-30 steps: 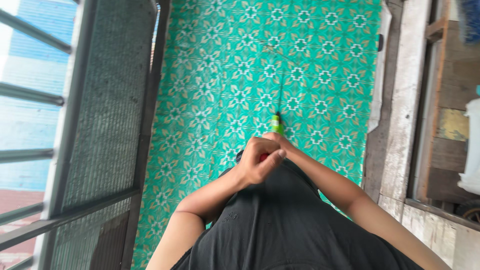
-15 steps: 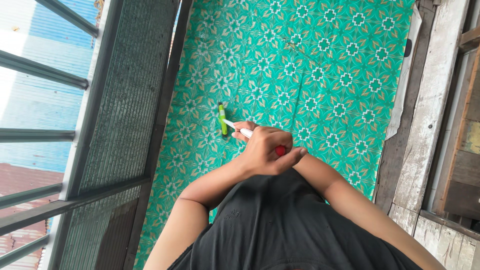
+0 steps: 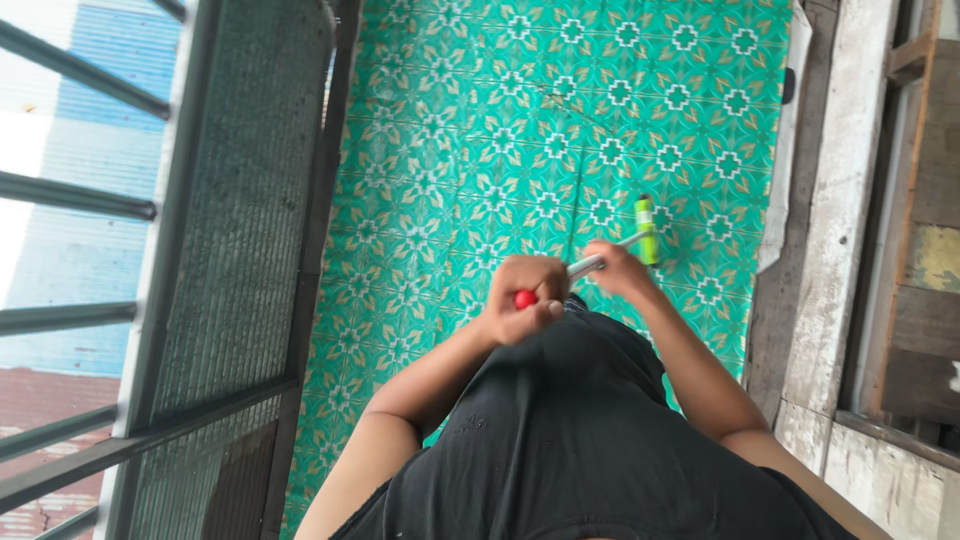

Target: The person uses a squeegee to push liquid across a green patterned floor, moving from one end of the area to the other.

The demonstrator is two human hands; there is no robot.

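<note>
Underfoot, a sheet of glossy teal flooring (image 3: 520, 130) printed with a repeating white-and-tan flower pattern, smooth and flat, filling the middle of the view from 12 o'clock down toward centre. At 9 o'clock, a grey metal grille (image 3: 230, 230) of fine mesh framed by straight bars. At 3 o'clock, weathered, whitewashed wooden boards (image 3: 835, 200), rough and flaking. At 6 o'clock, a black cloth shirt (image 3: 560, 440), softly creased.

Just above centre, a long-handled mop (image 3: 610, 260): slim, straight, pale metal shaft capped with a rounded red end, and a short lime-green plastic head (image 3: 647, 228) resting on the floor. Long axis slanted, red cap toward 8 o'clock, green head toward 2 o'clock, head itself lying roughly 12-to-6.

Left hand (image 3: 525, 300) curled tight around the shaft just beside the red cap, fingers pressed closed. Right hand (image 3: 620, 270) wrapped around the shaft further along, nearer the head, likewise closed on it.
</note>
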